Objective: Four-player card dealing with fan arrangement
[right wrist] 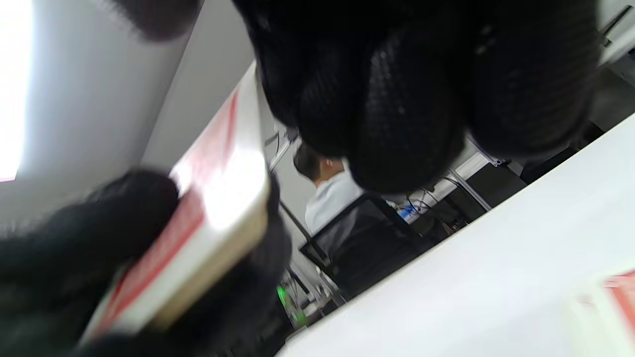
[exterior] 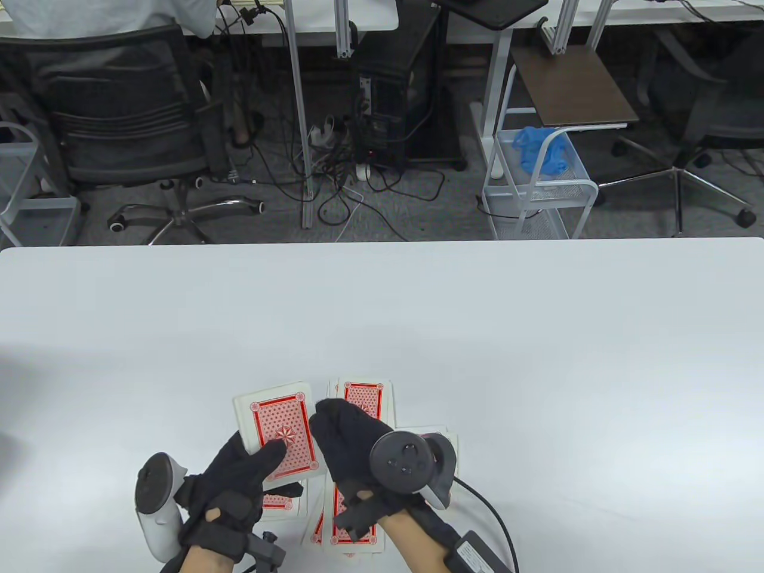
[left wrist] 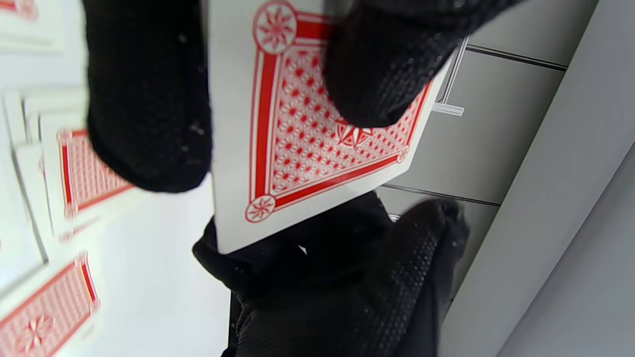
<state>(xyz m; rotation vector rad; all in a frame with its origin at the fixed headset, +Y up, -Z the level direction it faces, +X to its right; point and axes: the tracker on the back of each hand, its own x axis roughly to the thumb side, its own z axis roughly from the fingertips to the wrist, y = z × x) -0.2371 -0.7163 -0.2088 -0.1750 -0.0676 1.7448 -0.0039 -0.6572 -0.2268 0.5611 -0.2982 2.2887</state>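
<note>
A deck of red-backed cards [exterior: 277, 421] sits in my left hand [exterior: 271, 459], the thumb [left wrist: 377, 74] pressing on the top card [left wrist: 307, 163]. My right hand [exterior: 327, 427] is at the deck's right edge with its fingers [right wrist: 397, 124] curled against the top card; the deck's edge [right wrist: 218, 218] shows beside them. Face-down piles lie on the white table [exterior: 537, 358]: one beyond the hands [exterior: 365, 397], one to the right [exterior: 431, 430], one near the front edge [exterior: 322, 531], and one under my left hand [exterior: 280, 503].
The table's far edge runs across the middle of the table view. Beyond it stand an office chair with a seated person [exterior: 107, 89], a computer tower [exterior: 394, 89] and a wire cart [exterior: 537, 185]. A cable [exterior: 489, 513] trails from my right wrist.
</note>
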